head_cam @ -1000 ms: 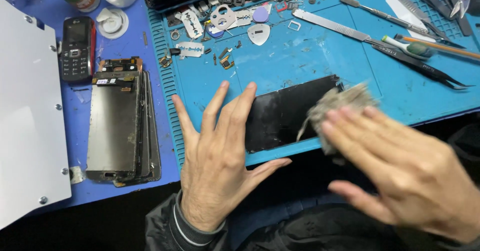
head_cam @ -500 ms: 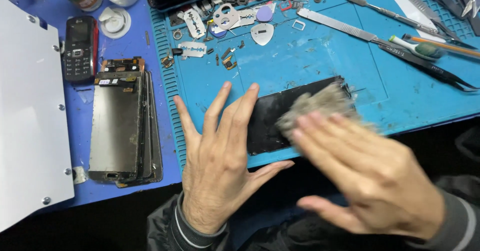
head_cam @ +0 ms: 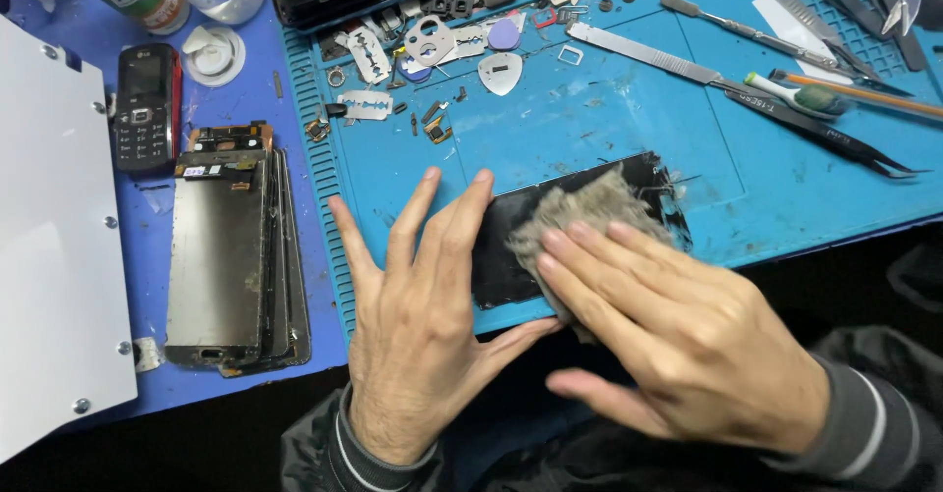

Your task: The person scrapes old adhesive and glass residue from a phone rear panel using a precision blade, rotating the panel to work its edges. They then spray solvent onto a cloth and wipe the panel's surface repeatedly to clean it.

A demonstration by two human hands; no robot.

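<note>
A black phone screen panel [head_cam: 511, 222] lies flat near the front edge of a blue work mat [head_cam: 609, 129]. My left hand [head_cam: 417, 320] rests flat with spread fingers on the panel's left end, pinning it down. My right hand [head_cam: 678, 330] presses a grey fuzzy cloth [head_cam: 589, 212] onto the panel's middle with its fingers. The cloth and my right hand hide much of the panel.
A stack of old phone screens [head_cam: 231, 246] lies left of the mat, beside a small black keypad phone [head_cam: 145, 104] and a white metal plate [head_cam: 54, 256]. Razor blades [head_cam: 365, 109], picks and small parts sit at the mat's back. Tweezers [head_cam: 825, 134] and spudgers lie at the right.
My right hand has slid the cloth leftward along the panel, from its right end to its middle. The left hand has stayed put.
</note>
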